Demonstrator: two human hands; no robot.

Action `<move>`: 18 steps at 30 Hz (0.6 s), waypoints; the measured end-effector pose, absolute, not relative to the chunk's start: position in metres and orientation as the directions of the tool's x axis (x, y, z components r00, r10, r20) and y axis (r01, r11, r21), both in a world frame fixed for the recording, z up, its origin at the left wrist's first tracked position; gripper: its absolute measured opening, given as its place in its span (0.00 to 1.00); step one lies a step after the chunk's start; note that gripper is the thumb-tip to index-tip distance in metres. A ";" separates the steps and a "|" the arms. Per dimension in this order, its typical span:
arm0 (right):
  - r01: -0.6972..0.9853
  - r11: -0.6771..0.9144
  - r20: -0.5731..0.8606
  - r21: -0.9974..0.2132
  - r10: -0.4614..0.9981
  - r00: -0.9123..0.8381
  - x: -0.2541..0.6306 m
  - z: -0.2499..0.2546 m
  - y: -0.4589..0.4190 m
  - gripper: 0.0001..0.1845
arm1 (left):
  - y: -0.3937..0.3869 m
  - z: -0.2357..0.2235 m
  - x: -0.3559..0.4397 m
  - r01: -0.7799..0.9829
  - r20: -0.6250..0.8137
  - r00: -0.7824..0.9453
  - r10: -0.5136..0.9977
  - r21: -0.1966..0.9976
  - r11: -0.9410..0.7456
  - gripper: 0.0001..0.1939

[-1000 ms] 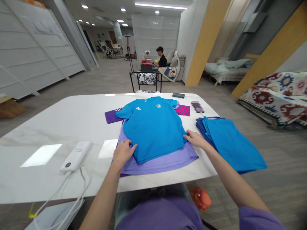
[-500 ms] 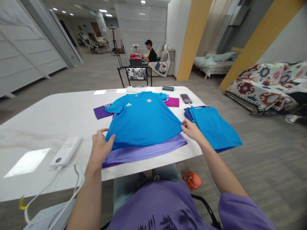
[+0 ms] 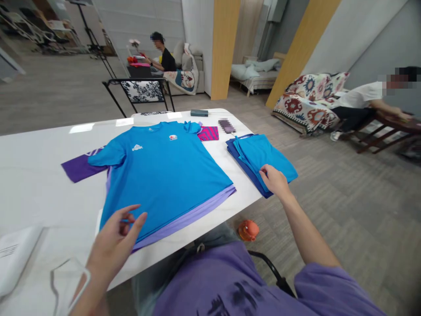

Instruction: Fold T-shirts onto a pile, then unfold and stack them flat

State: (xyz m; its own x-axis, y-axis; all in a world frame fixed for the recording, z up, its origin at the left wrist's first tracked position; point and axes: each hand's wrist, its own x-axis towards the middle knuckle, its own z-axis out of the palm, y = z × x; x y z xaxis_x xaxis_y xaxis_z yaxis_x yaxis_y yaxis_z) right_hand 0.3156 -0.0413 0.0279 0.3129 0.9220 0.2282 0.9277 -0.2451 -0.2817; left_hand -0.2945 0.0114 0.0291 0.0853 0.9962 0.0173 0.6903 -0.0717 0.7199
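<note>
Over the folded blue clothes is the right hand.

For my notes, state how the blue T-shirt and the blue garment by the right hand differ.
The blue T-shirt lies spread over lilac cloth; the blue garment lies over darker blue cloth. The T-shirt shows a white logo; the garment shows none. Both are bright blue.

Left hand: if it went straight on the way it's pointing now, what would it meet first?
Most likely the blue shirt spread on the table; the left hand's fingers point across its lower part. Depth is unclear, so it might pass just above the cloth.
</note>
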 end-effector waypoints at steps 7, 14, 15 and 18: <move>0.650 0.138 -0.048 -0.747 0.964 -0.260 0.271 0.083 -0.103 0.18 | 0.022 0.036 -0.198 0.575 -0.037 0.423 0.905 0.783 -0.236 0.33; 0.831 -0.239 0.144 -0.502 0.924 0.353 0.349 0.080 -0.021 0.23 | 0.024 0.028 -0.205 0.596 -0.072 0.404 0.912 0.777 -0.203 0.34; 0.830 -0.339 0.143 -0.444 0.887 0.439 0.364 0.077 0.003 0.25 | 0.022 0.028 -0.206 0.598 -0.077 0.401 0.913 0.777 -0.197 0.34; 0.802 -0.535 0.020 -0.265 0.829 0.559 0.396 0.074 0.064 0.27 | 0.018 0.027 -0.213 0.614 -0.086 0.375 0.923 0.770 -0.177 0.34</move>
